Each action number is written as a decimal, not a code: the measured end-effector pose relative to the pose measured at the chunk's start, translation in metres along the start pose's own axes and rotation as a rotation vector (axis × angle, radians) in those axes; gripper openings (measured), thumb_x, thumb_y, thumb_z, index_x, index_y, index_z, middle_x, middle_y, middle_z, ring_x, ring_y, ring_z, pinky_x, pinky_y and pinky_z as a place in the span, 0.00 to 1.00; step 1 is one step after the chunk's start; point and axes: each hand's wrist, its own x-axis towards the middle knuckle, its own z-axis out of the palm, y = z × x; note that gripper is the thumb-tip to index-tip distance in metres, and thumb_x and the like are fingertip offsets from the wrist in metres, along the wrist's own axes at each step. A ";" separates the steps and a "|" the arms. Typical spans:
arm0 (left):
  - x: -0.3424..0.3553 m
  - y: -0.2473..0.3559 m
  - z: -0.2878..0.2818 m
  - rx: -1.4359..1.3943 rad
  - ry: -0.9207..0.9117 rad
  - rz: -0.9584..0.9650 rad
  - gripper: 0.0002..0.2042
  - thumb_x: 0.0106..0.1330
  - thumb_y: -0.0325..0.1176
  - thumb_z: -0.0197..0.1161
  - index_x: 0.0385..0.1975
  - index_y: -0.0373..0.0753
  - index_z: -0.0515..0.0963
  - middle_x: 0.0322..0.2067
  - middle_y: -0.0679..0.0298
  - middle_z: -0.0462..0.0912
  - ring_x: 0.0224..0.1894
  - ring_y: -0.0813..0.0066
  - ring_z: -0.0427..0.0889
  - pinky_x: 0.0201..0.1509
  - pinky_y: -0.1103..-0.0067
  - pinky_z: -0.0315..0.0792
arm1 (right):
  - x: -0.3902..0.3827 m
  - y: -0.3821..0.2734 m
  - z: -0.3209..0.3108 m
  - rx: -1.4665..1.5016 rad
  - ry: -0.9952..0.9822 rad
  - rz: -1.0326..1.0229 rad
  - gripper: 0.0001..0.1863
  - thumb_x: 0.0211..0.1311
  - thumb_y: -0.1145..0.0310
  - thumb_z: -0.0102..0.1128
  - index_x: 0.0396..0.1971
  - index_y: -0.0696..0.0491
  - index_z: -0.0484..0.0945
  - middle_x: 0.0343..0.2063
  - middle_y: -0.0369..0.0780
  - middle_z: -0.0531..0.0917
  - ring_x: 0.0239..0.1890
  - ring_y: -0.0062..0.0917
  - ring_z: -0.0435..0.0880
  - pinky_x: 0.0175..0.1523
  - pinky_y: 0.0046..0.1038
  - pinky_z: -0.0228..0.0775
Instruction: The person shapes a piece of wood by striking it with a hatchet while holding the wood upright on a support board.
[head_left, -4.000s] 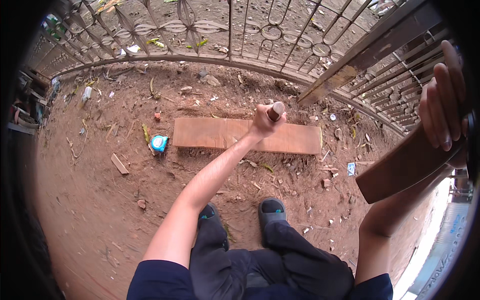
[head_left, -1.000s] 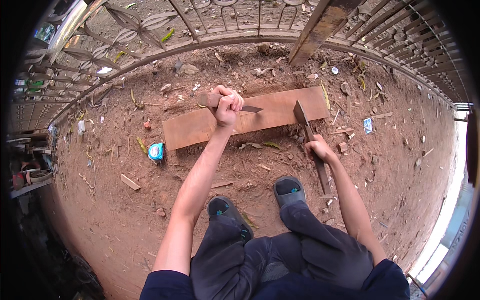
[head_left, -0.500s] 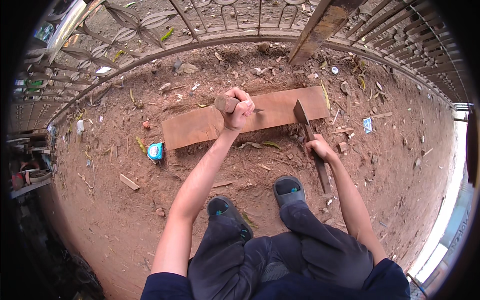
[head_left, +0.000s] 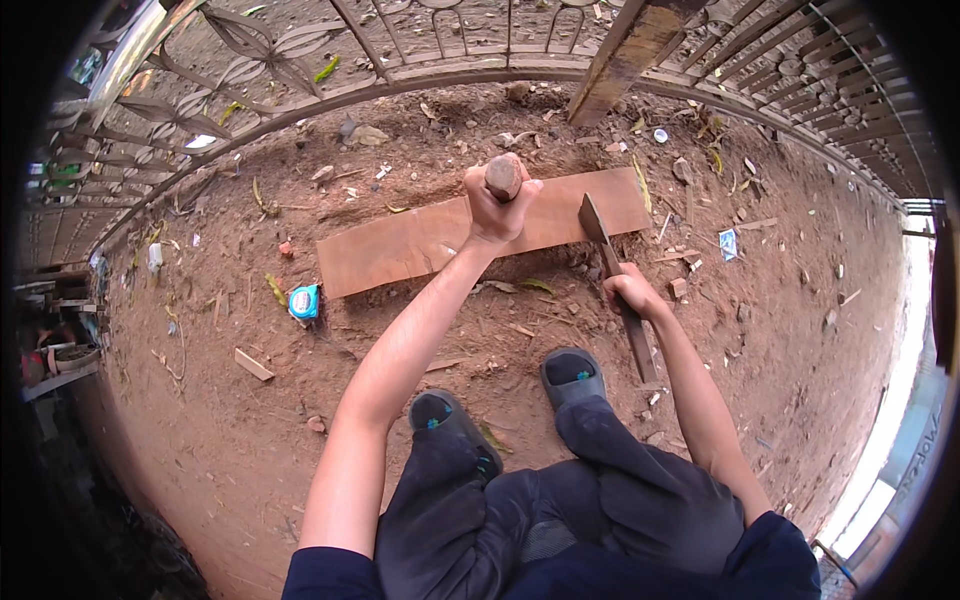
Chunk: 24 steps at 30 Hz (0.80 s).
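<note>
While the left hand [head_left: 495,215] tightly clenches a handle [head_left: 503,178] over the plank [head_left: 385,247], the right hand [head_left: 640,290] a bar [head_left: 634,343] nearside, I judge both stiff — best gripped midway

left hand [head_left: 496,212]: curled into a fist, out front, farther forward than the right
left wrist [head_left: 482,246]: roughly in line with forearm
left forearm [head_left: 425,325]: slants forward and inward, to the right
left elbow [head_left: 368,405]: slightly bent
right hand [head_left: 637,292]: fingers wrapped in a grip, lower in view, right of the left hand
right forearm [head_left: 690,385]: slants forward and inward, to the left
hands: well apart
feet: spread, right foot [head_left: 572,368] ahead of left foot [head_left: 434,410]
</note>
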 end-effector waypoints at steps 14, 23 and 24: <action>0.010 -0.006 0.010 0.044 0.021 -0.007 0.08 0.55 0.18 0.57 0.18 0.34 0.68 0.13 0.70 0.68 0.13 0.85 0.65 0.15 0.83 0.59 | -0.001 -0.003 -0.001 -0.019 0.006 -0.008 0.04 0.42 0.75 0.52 0.15 0.56 0.68 0.12 0.38 0.71 0.13 0.24 0.73 0.19 0.29 0.64; 0.010 -0.005 0.011 0.063 -0.050 -0.014 0.06 0.55 0.18 0.56 0.18 0.33 0.69 0.14 0.67 0.70 0.13 0.85 0.66 0.14 0.83 0.59 | -0.004 -0.008 0.000 0.036 -0.015 0.040 0.04 0.44 0.77 0.52 0.16 0.55 0.68 0.12 0.36 0.70 0.13 0.23 0.71 0.19 0.29 0.63; 0.010 -0.005 0.012 0.052 -0.039 -0.013 0.07 0.55 0.18 0.55 0.18 0.33 0.69 0.14 0.67 0.70 0.13 0.85 0.66 0.15 0.83 0.59 | -0.006 -0.009 0.000 0.035 -0.011 0.036 0.04 0.44 0.77 0.52 0.16 0.55 0.68 0.13 0.36 0.70 0.13 0.23 0.71 0.19 0.29 0.63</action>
